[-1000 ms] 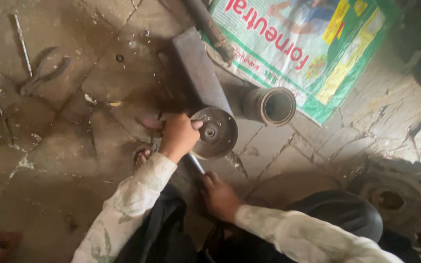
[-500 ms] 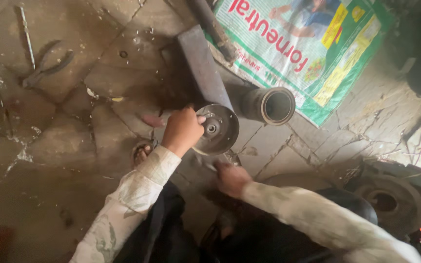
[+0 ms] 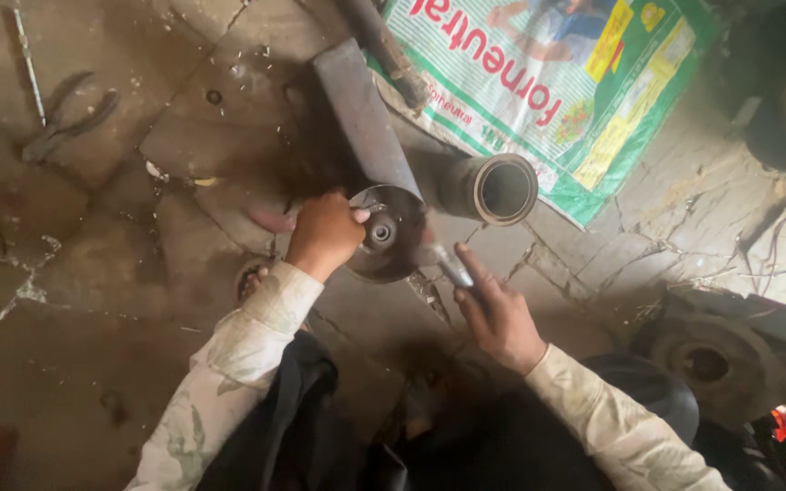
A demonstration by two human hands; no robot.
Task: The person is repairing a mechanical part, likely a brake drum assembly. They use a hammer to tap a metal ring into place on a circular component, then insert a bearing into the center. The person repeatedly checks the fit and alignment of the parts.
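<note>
Your disc (image 3: 388, 235) sits on the cracked concrete floor (image 3: 120, 300), standing on edge or tilted toward you, with its centre hub facing the camera. It leans against the lower end of a flat grey bar (image 3: 361, 118) that runs up and away from it. Your left hand (image 3: 323, 234) is clenched on the disc's left rim, thumb across the face, holding it steady. Your right hand (image 3: 498, 314) lies just to the disc's lower right, fingers wrapped loosely round a thin metal tool (image 3: 452, 268) whose tip points at the disc's edge; the blur there makes it hard to say whether the tip touches the disc or stops just short.

As for progress, I'd judge you are mid-job: the disc is braced and the tool is brought up, but nothing shows as removed or fitted at the hub, so the real work on it looks to be ahead.

Just beside the disc on the right lies a short pipe (image 3: 498, 188), open end toward you, resting partly on a printed green sack (image 3: 584, 82). Pliers (image 3: 70, 118) lie well apart at upper left.
</note>
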